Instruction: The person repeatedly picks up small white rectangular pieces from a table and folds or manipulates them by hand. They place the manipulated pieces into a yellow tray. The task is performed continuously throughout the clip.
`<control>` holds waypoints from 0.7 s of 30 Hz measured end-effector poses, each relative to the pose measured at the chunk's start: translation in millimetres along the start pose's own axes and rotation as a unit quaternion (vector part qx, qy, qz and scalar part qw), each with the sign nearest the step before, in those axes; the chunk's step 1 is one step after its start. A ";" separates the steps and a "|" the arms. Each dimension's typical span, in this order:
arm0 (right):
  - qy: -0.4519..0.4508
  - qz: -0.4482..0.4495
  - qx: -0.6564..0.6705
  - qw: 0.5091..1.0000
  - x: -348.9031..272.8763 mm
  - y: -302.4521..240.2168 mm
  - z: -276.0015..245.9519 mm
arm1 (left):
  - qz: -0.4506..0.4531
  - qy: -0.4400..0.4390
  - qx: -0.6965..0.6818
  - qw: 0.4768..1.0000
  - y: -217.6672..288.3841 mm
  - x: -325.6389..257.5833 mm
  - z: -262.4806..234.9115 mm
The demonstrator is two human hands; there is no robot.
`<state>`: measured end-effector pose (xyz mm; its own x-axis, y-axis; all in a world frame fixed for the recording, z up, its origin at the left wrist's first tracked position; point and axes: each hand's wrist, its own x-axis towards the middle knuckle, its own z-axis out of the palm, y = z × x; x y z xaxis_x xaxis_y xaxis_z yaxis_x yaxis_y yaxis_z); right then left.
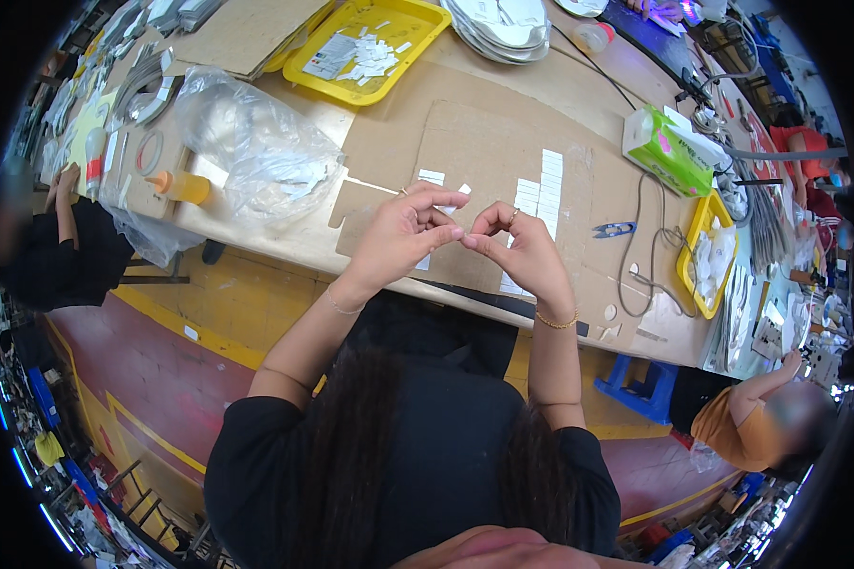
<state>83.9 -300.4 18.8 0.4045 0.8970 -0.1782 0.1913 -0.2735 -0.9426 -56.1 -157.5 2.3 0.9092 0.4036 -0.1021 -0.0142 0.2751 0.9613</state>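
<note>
Left hand: our left hand [400, 232] is bent to the middle, thumb and forefinger pressed together at the tips; they seem to pinch something very small, but we cannot tell what it is.
Right hand: our right hand [522, 248] mirrors it, its fingertips pinched and touching those of the left hand; a ring is on one finger.
Small piece: if a piece is there, it sits just where the two pinches meet, above the cardboard [489, 156], equally near to both hands; its long axis is too small to read.
Strips: white strips [539, 185] lie in rows on the cardboard, just behind the right hand, their long rows running away from us; a few more [434, 177] are behind the left hand.
Snips: blue snips [615, 229] rest on the cardboard's right part, nearer to the right hand.
Bag: a clear plastic bag [256, 147] lies left of the cardboard.
Tray: a yellow tray [368, 45] with white pieces stands beyond the cardboard.
Box: a green tissue box [669, 147] stands right of the cardboard.
</note>
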 end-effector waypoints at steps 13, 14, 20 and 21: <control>0.019 -0.032 0.498 0.867 -23.5 24.0 20.8 | 0.105 0.046 -0.030 0.993 27.3 -14.0 19.7; 0.026 -0.043 0.489 0.871 -24.5 22.3 21.7 | 0.115 0.047 -0.017 0.992 29.2 -15.4 21.1; 0.066 -0.083 0.436 0.894 -27.6 5.1 23.0 | 0.172 0.057 0.065 0.981 36.4 -23.6 27.8; 0.077 -0.083 0.424 0.899 -28.7 2.6 23.5 | 0.180 0.055 0.072 0.979 37.0 -24.5 28.7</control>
<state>51.8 -318.6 14.9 0.5643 0.8248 -0.0350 -0.4627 0.2808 -0.8409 -67.0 -182.3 47.7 0.8055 0.5455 0.2313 -0.2604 -0.0247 0.9652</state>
